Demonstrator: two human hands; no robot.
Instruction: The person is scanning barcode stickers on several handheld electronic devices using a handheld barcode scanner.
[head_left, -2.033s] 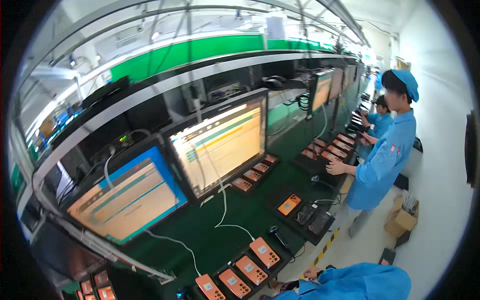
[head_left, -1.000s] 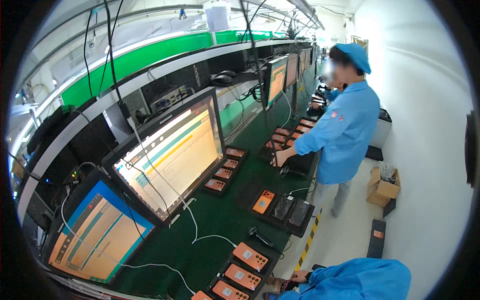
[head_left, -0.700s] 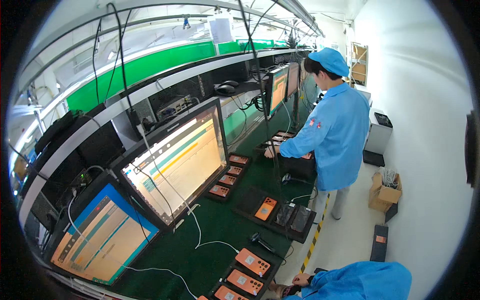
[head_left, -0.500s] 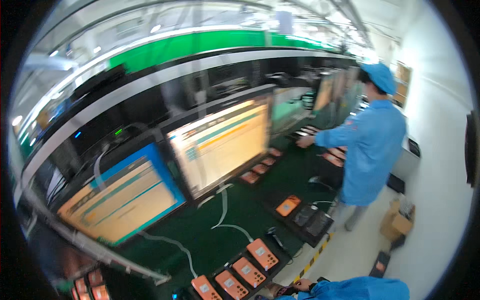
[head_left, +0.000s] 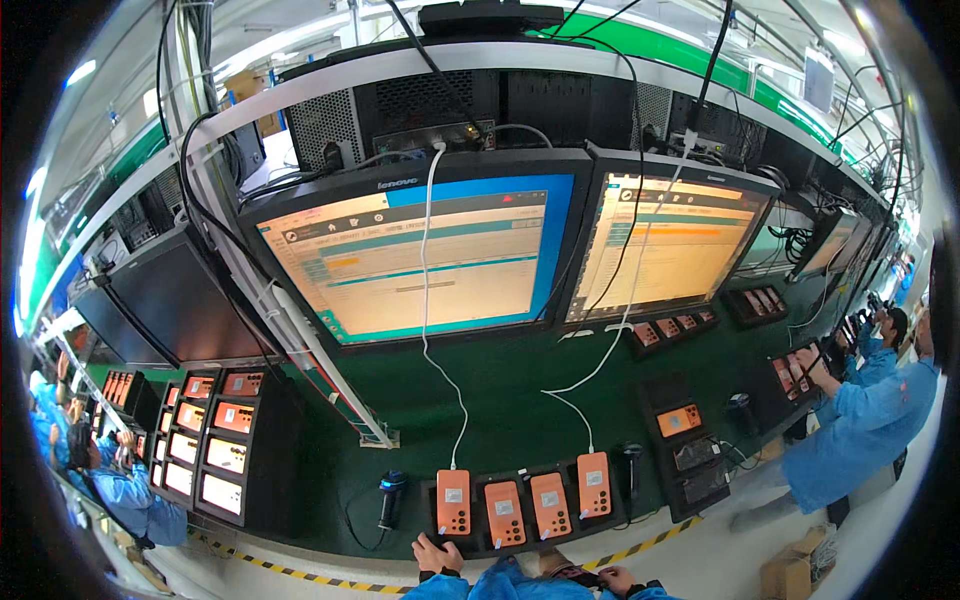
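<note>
My left hand [head_left: 438, 554] lies at the front edge of a black tray [head_left: 470, 551], just below the leftmost orange smartphone [head_left: 453, 500]. Its fingers are apart and hold nothing visible. Several orange phones lie in that tray, backs up, each with a pale label. White cables [head_left: 462, 430] run to the top ends of the two outer phones. My right hand [head_left: 617, 578] is low, in front of the bench, its fingers curled. What it holds, if anything, is hidden. A handheld barcode scanner [head_left: 390, 497] stands left of the tray.
Two lit monitors [head_left: 430, 250] stand behind the tray. At left, a black rack [head_left: 255, 420] holds several orange phones. Another scanner [head_left: 630, 460] and a black tray with an orange phone [head_left: 680, 420] lie to the right. A co-worker in blue [head_left: 850, 430] works at far right.
My view has swung left, bringing the phone tray nearer the middle and my left hand into sight. The phone rack now shows fully at left. The co-worker appears farther right.
</note>
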